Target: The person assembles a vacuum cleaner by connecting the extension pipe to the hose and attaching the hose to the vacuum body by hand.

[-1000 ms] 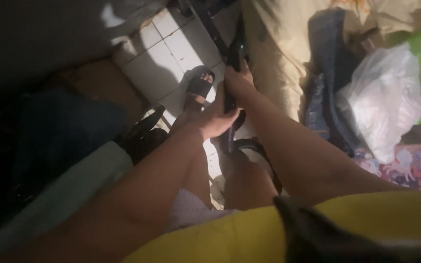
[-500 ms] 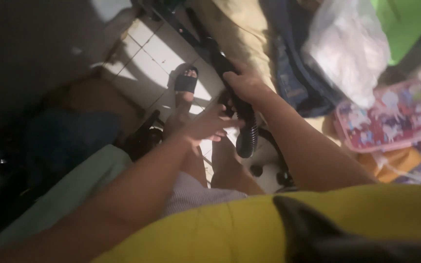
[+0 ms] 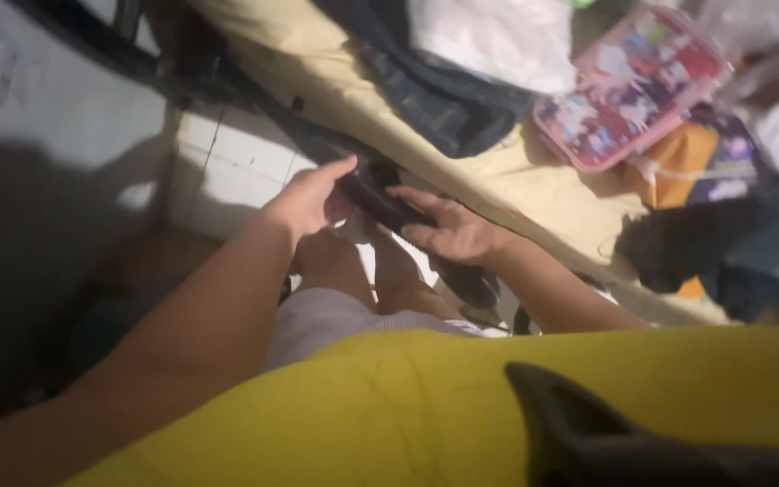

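Since half a second ago both hands have lifted the long black strap-like object from above the tiled floor up to the edge of the cream-yellow mattress. Left hand curls closed over its upper end. Right hand lies open, palm up, fingers beneath it. Pink rectangular printed case rests shut on the mattress, contents hidden, near a white plastic bag, contents unclear.

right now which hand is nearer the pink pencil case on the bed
Right. The right hand lies at the bed's edge, below and left of the pink pencil case. The left hand is further left, over the tiled floor. Both touch a dark object.
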